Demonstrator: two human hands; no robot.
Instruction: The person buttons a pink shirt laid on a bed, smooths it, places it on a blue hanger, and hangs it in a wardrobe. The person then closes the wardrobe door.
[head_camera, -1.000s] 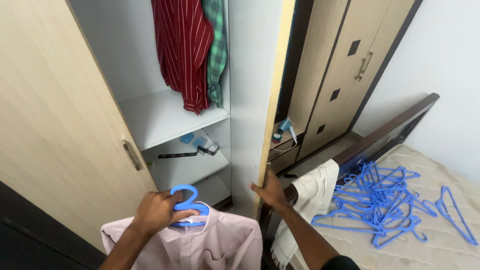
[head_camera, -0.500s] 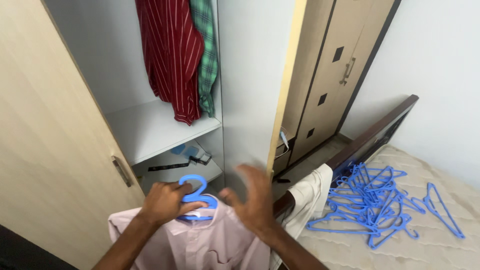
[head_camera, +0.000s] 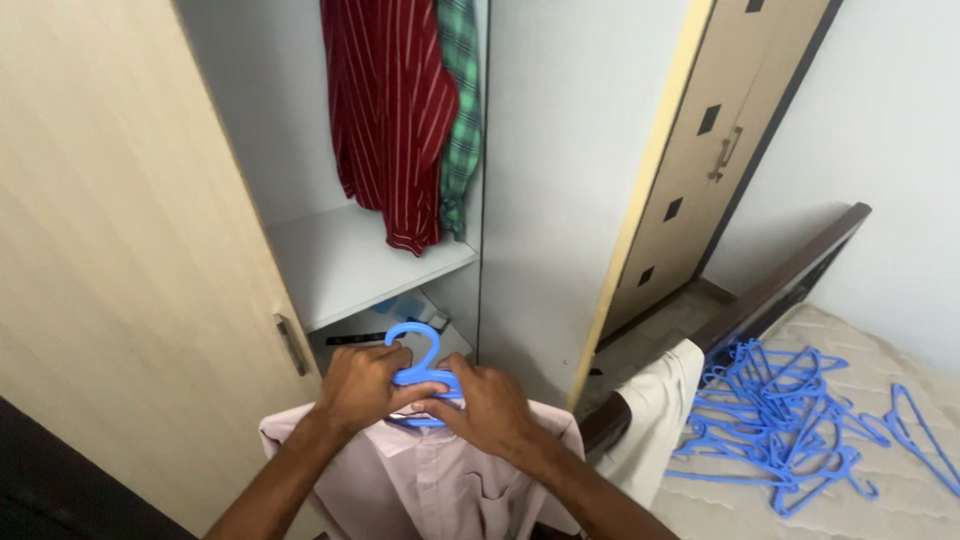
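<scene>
While gripped by both hands (head_camera: 430, 400): curved blue plastic hanger (head_camera: 420, 360); smooth pink shirt (head_camera: 440, 485)

Pink shirt (head_camera: 430, 485) (lower half cropped)

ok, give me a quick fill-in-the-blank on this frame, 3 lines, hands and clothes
Both the left hand and the right hand grip a hanger coloured ____.
The shirt on that hanger is pale ____.
Inside the wardrobe, the green checked shirt hangs beside a striped shirt coloured ____.
Missing words: blue; pink; red.
</scene>
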